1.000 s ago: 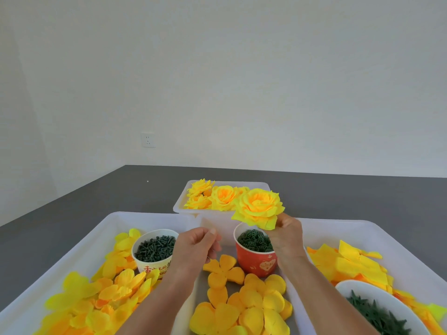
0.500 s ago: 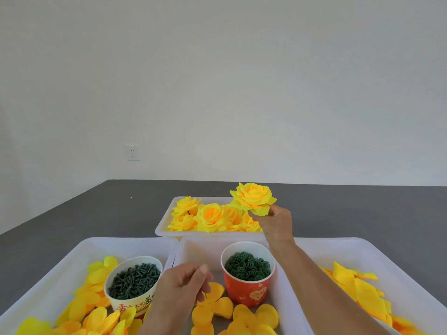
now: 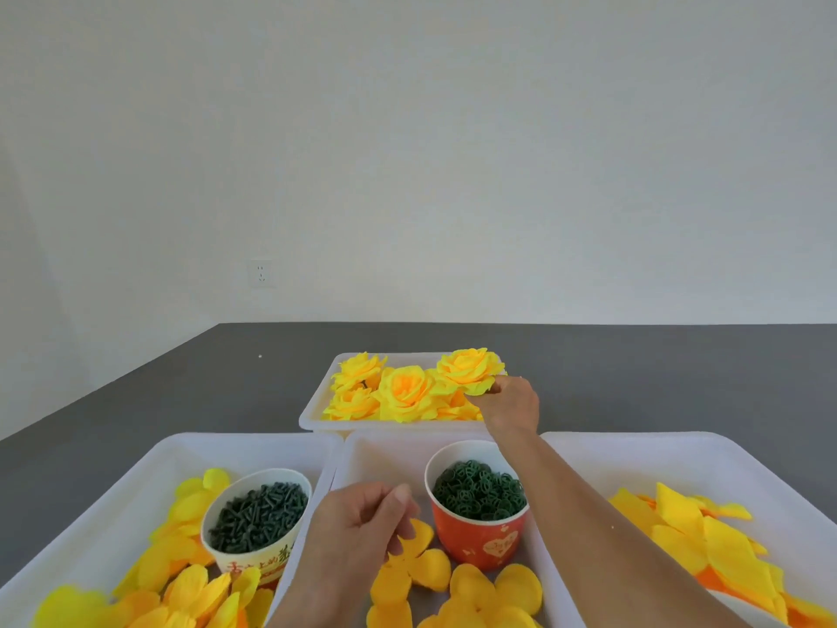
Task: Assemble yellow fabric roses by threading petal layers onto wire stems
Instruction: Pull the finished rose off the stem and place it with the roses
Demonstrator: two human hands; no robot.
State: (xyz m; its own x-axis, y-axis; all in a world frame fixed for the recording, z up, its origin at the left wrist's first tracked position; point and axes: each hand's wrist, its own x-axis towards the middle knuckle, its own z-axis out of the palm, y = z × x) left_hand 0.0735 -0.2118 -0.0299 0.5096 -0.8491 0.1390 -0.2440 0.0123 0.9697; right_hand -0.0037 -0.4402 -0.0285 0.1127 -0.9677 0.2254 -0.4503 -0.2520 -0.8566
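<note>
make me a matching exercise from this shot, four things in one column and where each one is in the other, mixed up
Things
1. red cup of green rings
2. white cup of dark green pegs
3. right hand
4. left hand

Places
A. at the far tray, holding a finished rose
B. in the left tray, among loose petals
C. in the middle tray, by its right wall
D. over the flat petal layers in the middle tray

Pairs: 1-C, 2-B, 3-A, 4-D

A bare craft workroom — white sorting trays [image 3: 235,451] of petals [image 3: 471,582], plain wall [image 3: 407,151], one socket [image 3: 261,273].
</note>
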